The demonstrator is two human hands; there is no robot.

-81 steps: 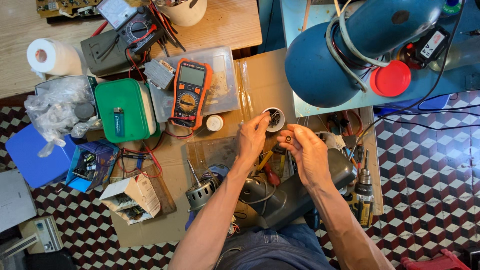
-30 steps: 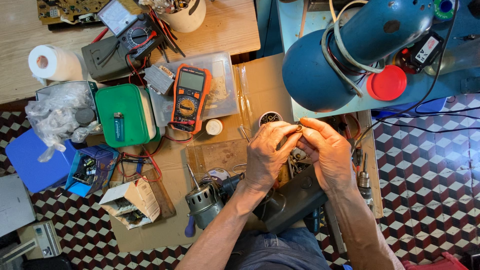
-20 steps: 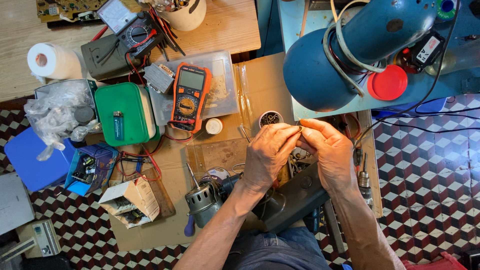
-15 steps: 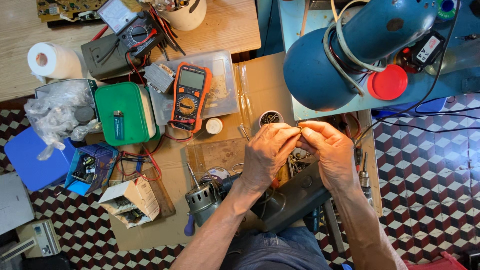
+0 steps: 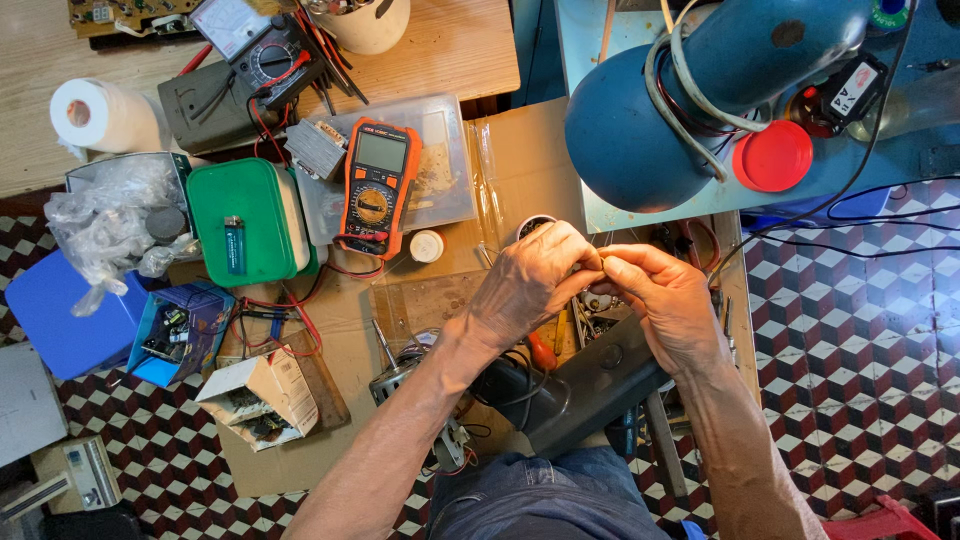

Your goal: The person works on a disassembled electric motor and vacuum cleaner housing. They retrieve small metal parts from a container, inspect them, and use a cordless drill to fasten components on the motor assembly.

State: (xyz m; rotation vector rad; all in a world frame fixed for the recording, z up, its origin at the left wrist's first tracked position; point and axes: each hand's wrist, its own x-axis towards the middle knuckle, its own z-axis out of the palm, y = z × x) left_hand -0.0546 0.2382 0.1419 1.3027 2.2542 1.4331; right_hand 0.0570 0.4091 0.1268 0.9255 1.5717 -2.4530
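Note:
My left hand (image 5: 530, 285) and my right hand (image 5: 665, 300) meet fingertip to fingertip over the cardboard-covered bench (image 5: 520, 150). Both pinch a small part (image 5: 598, 263) between them; it is mostly hidden by the fingers, so I cannot tell its kind. Just behind the left hand, a small round tin (image 5: 535, 222) shows at its rim. Below the hands lie a dark grey tool body (image 5: 590, 385), a small electric motor (image 5: 400, 370) with wires, and an orange-handled screwdriver (image 5: 541, 350).
An orange multimeter (image 5: 375, 188) lies on a clear plastic lid (image 5: 445, 160). A green box (image 5: 247, 220) with a small battery, a paper roll (image 5: 100, 115), a blue bin (image 5: 55, 320) and an open carton (image 5: 262, 392) crowd the left. A blue motor housing (image 5: 690, 95) looms back right.
The hands came together from slightly apart 2.7 s ago and now pinch the small part closer to the tin. In the last second they barely moved.

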